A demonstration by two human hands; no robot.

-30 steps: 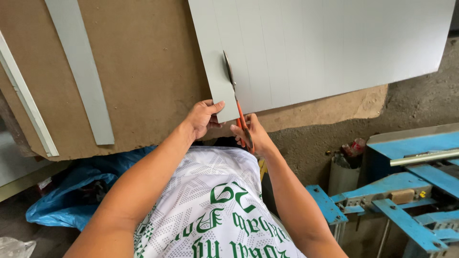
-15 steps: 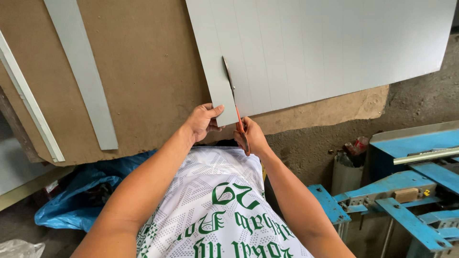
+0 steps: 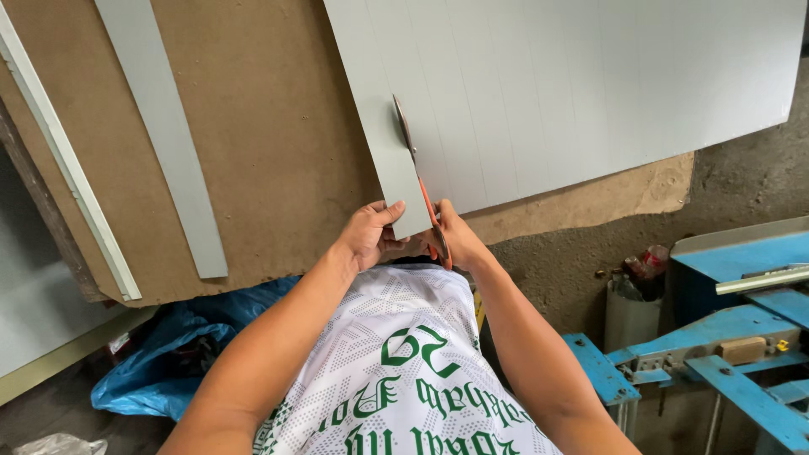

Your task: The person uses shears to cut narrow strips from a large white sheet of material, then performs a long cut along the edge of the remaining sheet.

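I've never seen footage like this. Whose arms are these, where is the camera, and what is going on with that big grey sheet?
No machine here: these are a person's own two arms, filmed by a camera worn on their head and looking down, so you see their white patterned shirt at the bottom. On the brown board worktop lies a large pale grey thin sheet. The right hand holds orange-handled snips, whose blades sit in a cut running up from the sheet's near edge. The left hand grips the narrow part of the sheet left of that cut. A separate long grey strip lies further left on the board. To the right stands a blue metal frame; a crumpled blue plastic bag lies below left.
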